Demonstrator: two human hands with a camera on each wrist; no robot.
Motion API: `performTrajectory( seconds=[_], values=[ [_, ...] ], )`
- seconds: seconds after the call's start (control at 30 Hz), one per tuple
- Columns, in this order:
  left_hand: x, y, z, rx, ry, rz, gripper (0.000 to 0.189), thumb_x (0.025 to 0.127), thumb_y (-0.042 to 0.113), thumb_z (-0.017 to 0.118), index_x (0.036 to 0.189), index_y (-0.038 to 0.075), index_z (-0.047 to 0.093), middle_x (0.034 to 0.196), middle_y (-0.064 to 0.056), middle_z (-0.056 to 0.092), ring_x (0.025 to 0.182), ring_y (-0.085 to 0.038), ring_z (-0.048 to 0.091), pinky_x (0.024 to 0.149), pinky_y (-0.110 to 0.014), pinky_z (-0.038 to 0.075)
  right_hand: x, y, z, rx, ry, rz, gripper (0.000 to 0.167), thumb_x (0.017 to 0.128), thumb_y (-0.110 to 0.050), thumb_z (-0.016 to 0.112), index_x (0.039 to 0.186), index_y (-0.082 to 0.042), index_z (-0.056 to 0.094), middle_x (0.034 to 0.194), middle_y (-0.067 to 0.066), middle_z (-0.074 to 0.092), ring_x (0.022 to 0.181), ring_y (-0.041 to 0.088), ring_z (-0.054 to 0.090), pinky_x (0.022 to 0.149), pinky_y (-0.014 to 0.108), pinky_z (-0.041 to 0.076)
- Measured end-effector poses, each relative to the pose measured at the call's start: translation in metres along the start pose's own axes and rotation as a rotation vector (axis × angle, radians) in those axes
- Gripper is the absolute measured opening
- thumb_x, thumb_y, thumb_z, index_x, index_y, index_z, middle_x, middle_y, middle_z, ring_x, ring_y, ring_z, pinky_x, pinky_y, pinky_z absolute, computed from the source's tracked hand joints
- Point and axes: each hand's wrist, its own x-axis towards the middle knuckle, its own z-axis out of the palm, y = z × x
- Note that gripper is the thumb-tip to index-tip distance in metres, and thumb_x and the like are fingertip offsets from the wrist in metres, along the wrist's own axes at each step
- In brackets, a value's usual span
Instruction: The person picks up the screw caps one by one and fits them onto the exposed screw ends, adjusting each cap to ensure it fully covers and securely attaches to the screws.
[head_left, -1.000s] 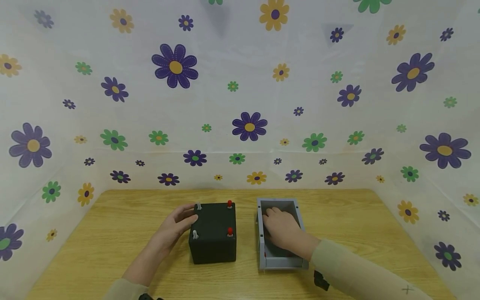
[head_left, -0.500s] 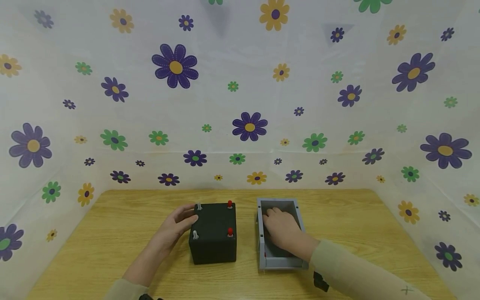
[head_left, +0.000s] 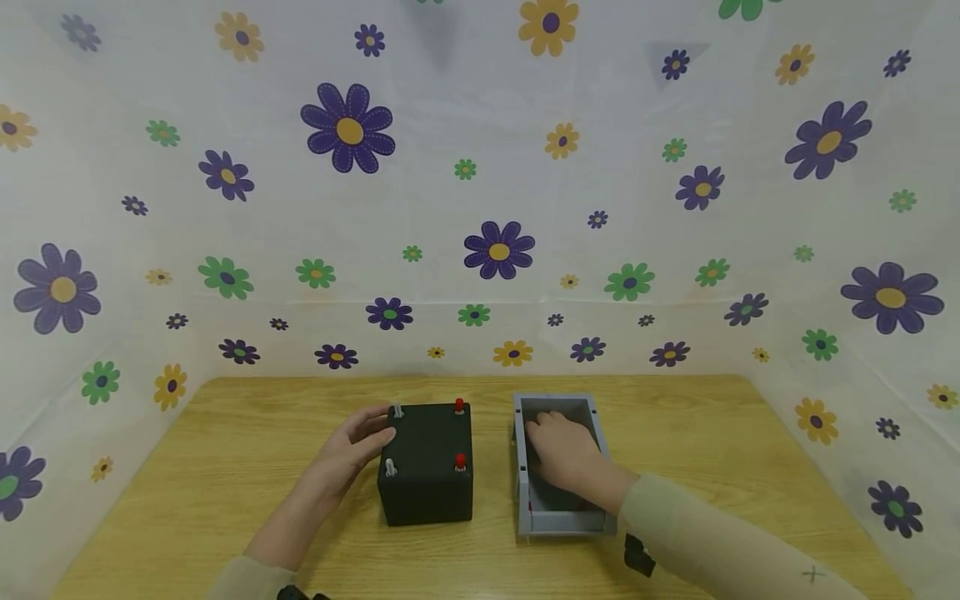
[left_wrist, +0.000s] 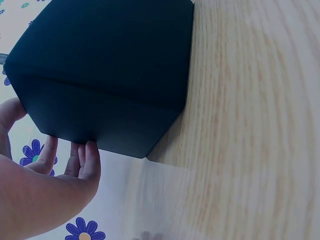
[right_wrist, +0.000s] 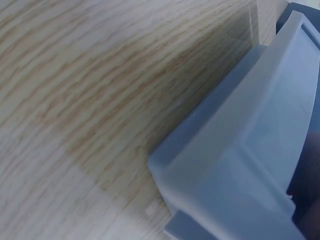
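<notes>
On the table stands a black box with two silver toggle-like pegs and two red-tipped ones at its top corners. My left hand rests against the box's left side, thumb near the top edge. In the left wrist view, the fingertips touch the dark side of the box. To the right sits a grey plastic bin, open at the top. My right hand reaches down inside it. The bin's walls hide those fingertips, so I cannot tell what they hold.
Both things stand on a wood-grain table. A white flowered sheet rises behind and at both sides. A small bit of red shows inside the bin at its front left. A strip of table separates box and bin.
The head view has tilted slightly. Both hands, the box and the bin keep nearly the same places; the right hand shifts only slightly inside the bin.
</notes>
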Motion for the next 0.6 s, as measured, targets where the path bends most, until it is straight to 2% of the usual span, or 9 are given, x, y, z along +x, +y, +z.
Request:
performTrajectory(
  seconds=[0.13, 0.47, 0.6],
  values=[
    [-0.0003, 0.0004, 0.0, -0.004, 0.001, -0.003, 0.061, 0.109, 0.021, 0.058, 0.162, 0.003, 0.035, 0.163, -0.023, 0.042, 0.146, -0.033, 0.046, 0.121, -0.037, 0.041, 0.0005, -0.0004, -0.001, 0.028, -0.003, 0.006, 0.036, 0.089, -0.021, 0.086, 0.117, -0.001, 0.073, 0.11, 0.014, 0.073, 0.105, 0.03, 0.069, 0.088, 0.045, 0.063],
    [0.0003, -0.0004, -0.0008, -0.005, 0.003, 0.003, 0.06, 0.109, 0.021, 0.059, 0.162, 0.003, 0.037, 0.162, -0.022, 0.043, 0.142, -0.028, 0.05, 0.116, -0.03, 0.043, 0.0028, -0.002, -0.0004, 0.043, -0.002, 0.013, 0.038, 0.086, -0.021, 0.089, 0.116, -0.002, 0.074, 0.11, 0.013, 0.073, 0.107, 0.029, 0.068, 0.089, 0.045, 0.062],
    [0.0003, -0.0003, 0.0, -0.002, 0.0, 0.002, 0.061, 0.109, 0.022, 0.059, 0.162, 0.002, 0.036, 0.162, -0.023, 0.043, 0.142, -0.029, 0.05, 0.118, -0.033, 0.043, 0.0021, -0.0026, 0.0001, 0.05, 0.01, 0.009, 0.036, 0.086, -0.018, 0.089, 0.115, -0.001, 0.074, 0.108, 0.013, 0.072, 0.105, 0.03, 0.069, 0.088, 0.045, 0.062]
  ],
)
